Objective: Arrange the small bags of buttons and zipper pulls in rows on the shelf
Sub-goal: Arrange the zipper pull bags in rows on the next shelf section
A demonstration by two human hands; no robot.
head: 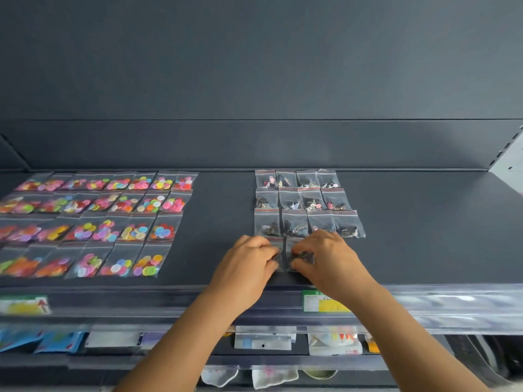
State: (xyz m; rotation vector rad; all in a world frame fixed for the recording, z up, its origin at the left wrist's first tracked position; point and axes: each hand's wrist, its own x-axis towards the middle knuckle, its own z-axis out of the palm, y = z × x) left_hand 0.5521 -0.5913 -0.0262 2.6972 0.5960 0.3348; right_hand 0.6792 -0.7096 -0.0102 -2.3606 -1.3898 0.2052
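Zipper-pull bags [307, 203] — three finished rows of four, right of centre frame on the dark shelf [223, 222]. A fourth row is being started at the near edge, directly below the left end of the block. Two more bags [288, 257] lie side by side there, long axis running front to back like the rest. They sit between both hands: left hand [247, 263] pinching the left bag's edge, right hand [328, 257] curled over the right one. Each hand is about equally near to its bag. The bags are small, clear and flat, with dark metal bits bunched at the bottom; motion blur hides detail. Button bags [93, 222] — bright colours, four rows, left of frame, well apart from the hands.
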